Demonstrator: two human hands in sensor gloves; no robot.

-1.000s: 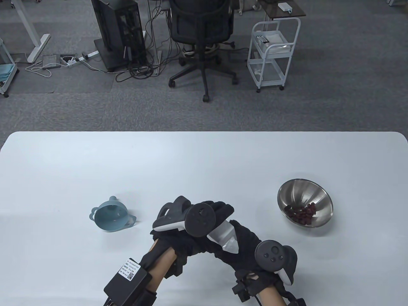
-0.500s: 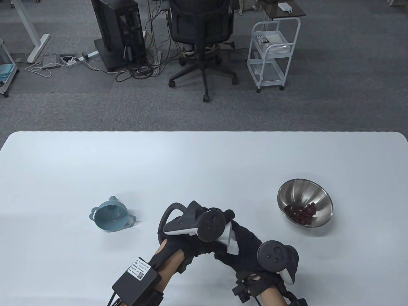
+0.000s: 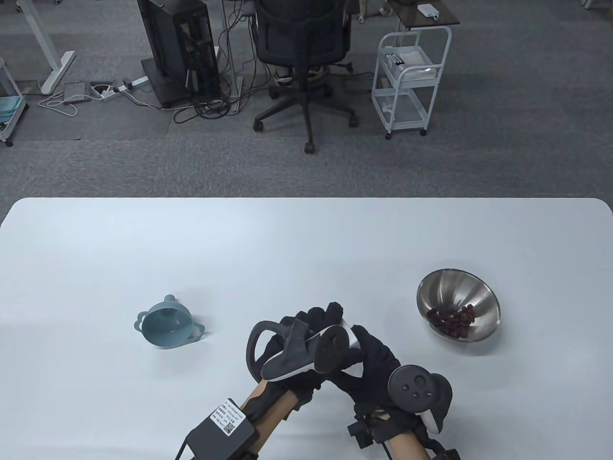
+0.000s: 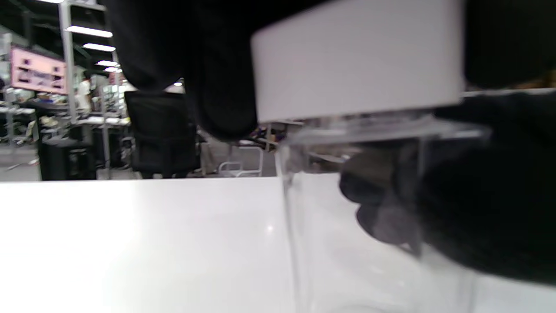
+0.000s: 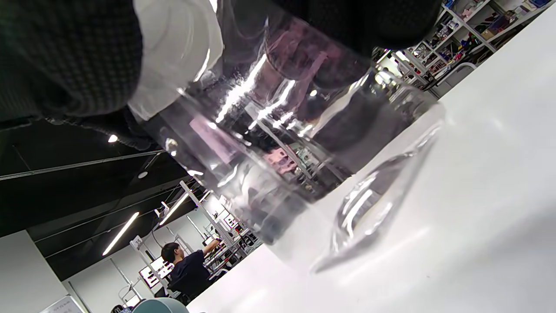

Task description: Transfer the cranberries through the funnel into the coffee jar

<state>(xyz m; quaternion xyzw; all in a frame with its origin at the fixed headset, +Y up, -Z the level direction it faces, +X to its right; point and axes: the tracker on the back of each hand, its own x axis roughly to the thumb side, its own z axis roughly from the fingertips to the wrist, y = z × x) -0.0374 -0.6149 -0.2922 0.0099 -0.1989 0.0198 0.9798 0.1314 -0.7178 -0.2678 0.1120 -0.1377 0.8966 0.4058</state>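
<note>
A clear glass coffee jar (image 5: 304, 152) with a white lid (image 4: 356, 56) stands on the table near the front middle. In the table view only a bit of the lid (image 3: 353, 337) shows between my hands. My left hand (image 3: 325, 320) grips the lid from above. My right hand (image 3: 371, 352) holds the jar's body, its fingers showing through the glass in the left wrist view (image 4: 478, 195). The jar looks empty. A blue-grey funnel (image 3: 167, 326) lies on its side to the left. A steel bowl (image 3: 450, 287) with dried cranberries (image 3: 452, 320) sits to the right.
The white table (image 3: 306, 249) reaches far back and to both sides. Beyond its far edge are an office chair (image 3: 301, 43), a computer tower (image 3: 177, 48) and a white cart (image 3: 412, 76) on the carpet.
My left hand has turned on the lid, its tracker tipping over and its forearm swinging right. The lid is more covered now. My right hand, the funnel and the bowl have stayed put.
</note>
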